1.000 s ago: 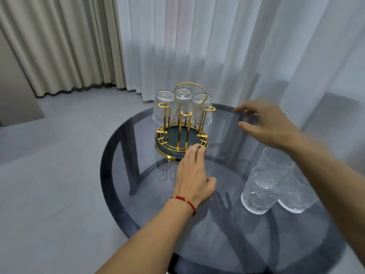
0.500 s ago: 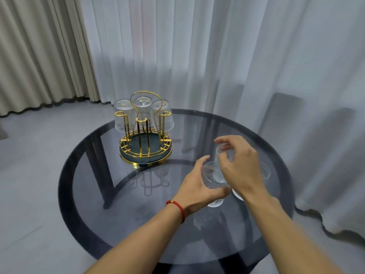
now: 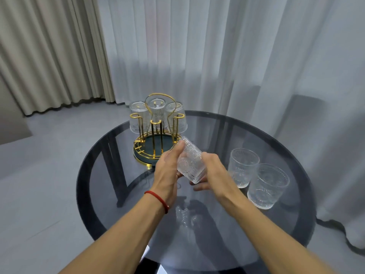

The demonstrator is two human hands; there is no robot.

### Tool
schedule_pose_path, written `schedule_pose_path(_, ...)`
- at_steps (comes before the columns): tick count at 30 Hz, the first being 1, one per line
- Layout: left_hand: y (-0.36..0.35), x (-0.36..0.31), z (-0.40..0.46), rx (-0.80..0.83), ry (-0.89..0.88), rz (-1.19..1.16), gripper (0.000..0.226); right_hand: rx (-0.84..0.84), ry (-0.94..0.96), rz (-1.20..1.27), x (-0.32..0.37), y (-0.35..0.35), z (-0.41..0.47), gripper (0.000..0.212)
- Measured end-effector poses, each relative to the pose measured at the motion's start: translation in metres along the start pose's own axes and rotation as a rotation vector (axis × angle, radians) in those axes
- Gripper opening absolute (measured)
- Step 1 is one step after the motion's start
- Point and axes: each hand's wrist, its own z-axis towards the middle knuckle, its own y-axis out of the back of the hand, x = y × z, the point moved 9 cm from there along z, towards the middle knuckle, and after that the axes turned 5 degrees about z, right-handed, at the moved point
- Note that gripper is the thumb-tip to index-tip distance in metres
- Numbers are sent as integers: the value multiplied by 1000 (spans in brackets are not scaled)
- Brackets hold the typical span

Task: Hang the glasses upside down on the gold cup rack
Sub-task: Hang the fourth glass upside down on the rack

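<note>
both hands hold one tipped glass [image 3: 190,162] up over the round counter [image 3: 94,175], just near the gold cup rack [image 3: 156,133]. left hand [image 3: 167,171] grips its left side, right hand [image 3: 212,171] grips its right. three glasses hang on the rack's far hooks. two more glasses [image 3: 254,175] stand right, near the counter's edge.

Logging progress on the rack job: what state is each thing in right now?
Held glass: lifted, tilted, gripped by both hands.
Left hand: closed on it.
Right hand: closed on it.
Gold cup rack: three glasses hung upside down at its back, front pegs free.
Two glasses on table: upright, waiting.
</note>
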Motion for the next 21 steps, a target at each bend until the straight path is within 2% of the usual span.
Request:
schedule_pose_path(3, 10, -5, 2, 2, -11, -24, 45, 114, -107, 367, -3, -20, 7, 43)
schedule_pose_path(6, 24, -11, 6, 14, -40, 57, 54, 144, -59, 457, 5, -22, 14, 43)
schedule_pose_path(8, 50, -12, 11, -108, -49, 240, 69, 7, 51, 368, 16, -6, 21, 43)
schedule_pose_path(9, 65, -17, 13, -177, -107, 410, 69, -69, 113, 300, 24, 3, 22, 46)
schedule_pose_path(11, 80, -27, 15, -217, -301, 873, 58, -172, 223, 194, 45, 12, 21, 53)
schedule_pose_path(13, 86, -19, 22, -196, -376, 1181, 48, -220, 344, 125, 71, 12, 20, 54)
schedule_pose_path(18, 86, 7, 31, -129, -398, 1383, 47, -244, 483, -82, 141, -20, 41, 50)
schedule_pose_path(21, 86, 16, 33, -107, -376, 1469, 51, -217, 509, -230, 173, -53, 67, 63)
